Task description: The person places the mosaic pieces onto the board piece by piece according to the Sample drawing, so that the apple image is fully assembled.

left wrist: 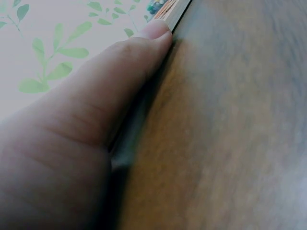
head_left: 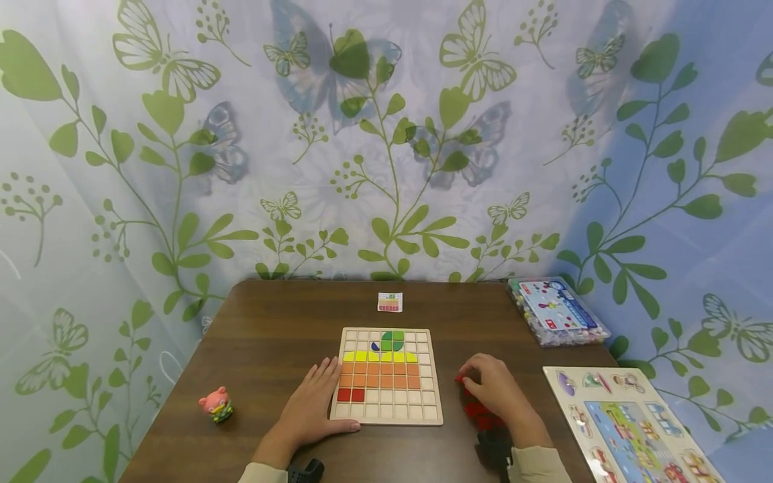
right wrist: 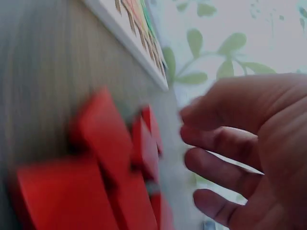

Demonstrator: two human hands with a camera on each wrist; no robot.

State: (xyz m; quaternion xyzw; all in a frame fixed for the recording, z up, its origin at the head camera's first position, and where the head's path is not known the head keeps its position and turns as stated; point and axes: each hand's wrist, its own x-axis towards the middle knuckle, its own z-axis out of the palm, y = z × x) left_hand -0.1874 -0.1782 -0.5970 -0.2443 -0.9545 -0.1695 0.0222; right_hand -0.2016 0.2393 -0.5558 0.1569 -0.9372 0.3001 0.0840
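A wooden grid board (head_left: 430, 409) lies mid-table, with green, blue, yellow and orange pieces forming a picture and two red squares (head_left: 351, 394) at the left of a lower row. My left hand (head_left: 309, 404) rests against its left side, fingers extended and thumb at the front corner; the left wrist view shows the thumb (left wrist: 129, 62) at the board's edge. To the right, my right hand (head_left: 498, 391) hovers over loose red blocks (head_left: 483, 417), its fingers loosely bent. In the right wrist view nothing shows between the fingertips, and several red blocks (right wrist: 67, 191) lie beside them.
A small picture card (head_left: 390, 302) lies behind the board. At the back right is a clear box of colourful pieces (head_left: 558, 312), with a wooden picture puzzle (head_left: 628, 422) in front of it. A pink toy figure (head_left: 217, 404) stands at left. A patterned curtain (head_left: 386, 147) hangs behind the table.
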